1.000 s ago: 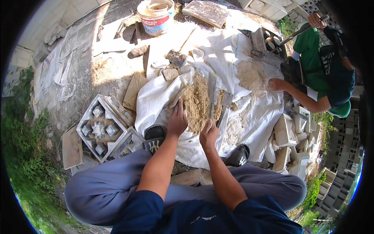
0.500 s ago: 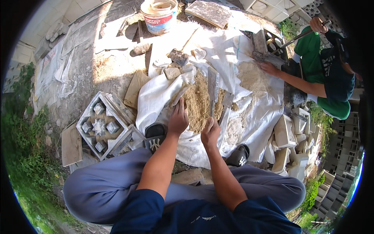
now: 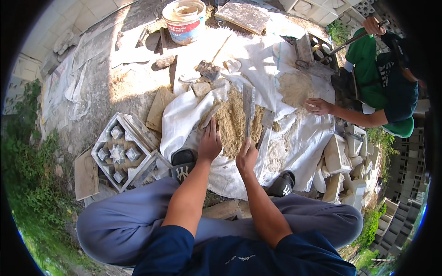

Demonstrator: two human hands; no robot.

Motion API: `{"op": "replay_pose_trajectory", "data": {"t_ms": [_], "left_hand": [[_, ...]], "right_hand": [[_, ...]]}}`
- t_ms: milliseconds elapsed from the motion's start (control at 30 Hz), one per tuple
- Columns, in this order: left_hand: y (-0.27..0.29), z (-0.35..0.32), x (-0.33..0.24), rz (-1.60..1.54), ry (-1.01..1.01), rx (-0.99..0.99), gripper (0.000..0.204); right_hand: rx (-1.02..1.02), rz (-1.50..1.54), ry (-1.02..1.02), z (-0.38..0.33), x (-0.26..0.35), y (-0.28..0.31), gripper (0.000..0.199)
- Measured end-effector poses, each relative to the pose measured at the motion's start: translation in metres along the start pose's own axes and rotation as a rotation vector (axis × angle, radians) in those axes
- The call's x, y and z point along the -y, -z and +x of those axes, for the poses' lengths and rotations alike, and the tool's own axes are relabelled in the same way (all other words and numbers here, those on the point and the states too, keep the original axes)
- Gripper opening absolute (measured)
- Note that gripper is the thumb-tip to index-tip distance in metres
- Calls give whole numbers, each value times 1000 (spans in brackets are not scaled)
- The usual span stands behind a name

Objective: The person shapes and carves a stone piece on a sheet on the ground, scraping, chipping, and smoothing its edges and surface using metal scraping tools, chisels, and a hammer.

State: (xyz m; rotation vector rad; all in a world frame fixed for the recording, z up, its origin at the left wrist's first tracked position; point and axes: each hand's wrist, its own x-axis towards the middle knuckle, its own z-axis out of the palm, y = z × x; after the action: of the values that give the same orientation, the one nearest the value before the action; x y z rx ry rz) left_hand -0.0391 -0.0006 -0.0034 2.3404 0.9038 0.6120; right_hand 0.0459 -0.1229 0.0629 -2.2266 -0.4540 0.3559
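Note:
A mound of damp, sandy mix (image 3: 231, 122) lies on a white woven sheet (image 3: 177, 122) in front of me. My right hand (image 3: 247, 154) is closed round the thin handle of a flat metal trowel (image 3: 248, 102). Its long, narrow blade points away from me over the right part of the mix. My left hand (image 3: 210, 145) lies at the left edge of the mix, fingers stretched forward. Their tips touch or nearly touch a narrow grey strip (image 3: 211, 115). A flat grey bar (image 3: 267, 119) stands along the right side of the mix.
A diamond-shaped patterned block mould (image 3: 120, 152) lies at left. A mallet (image 3: 165, 60) and a paint bucket (image 3: 185, 20) stand farther off. At right, a co-worker's hand (image 3: 318, 106) is at a sand pile (image 3: 294, 89); broken pale blocks (image 3: 338, 156) lie nearer.
The trowel has shifted slightly left and now stands straighter, with my right hand moving a little along. The co-worker's lower hand has moved from the mould nearer, down to the sand.

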Motion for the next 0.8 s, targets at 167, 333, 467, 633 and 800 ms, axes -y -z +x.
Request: {"op": "replay_pose_trajectory", "data": {"t_ms": [167,333,467,633,800], "left_hand": [[0,1,-2,-39,-22,-16,57],[3,0,-10,27,-14,-12,59],[3,5,-5,-52,-5,1,59],[2,1,-1,-27,18,15,59],[-1,5,-8,-67,-24,-16,59]], "right_hand": [[18,-51,18,7,-25,-12,50],[199,-261,-245,-3,-54,-9,61],[2,-58,-47,0,-33,-8,62],[-57,143,150,14,8,4,53],[273,-366,-235,-7,-57,-23,56]]}}
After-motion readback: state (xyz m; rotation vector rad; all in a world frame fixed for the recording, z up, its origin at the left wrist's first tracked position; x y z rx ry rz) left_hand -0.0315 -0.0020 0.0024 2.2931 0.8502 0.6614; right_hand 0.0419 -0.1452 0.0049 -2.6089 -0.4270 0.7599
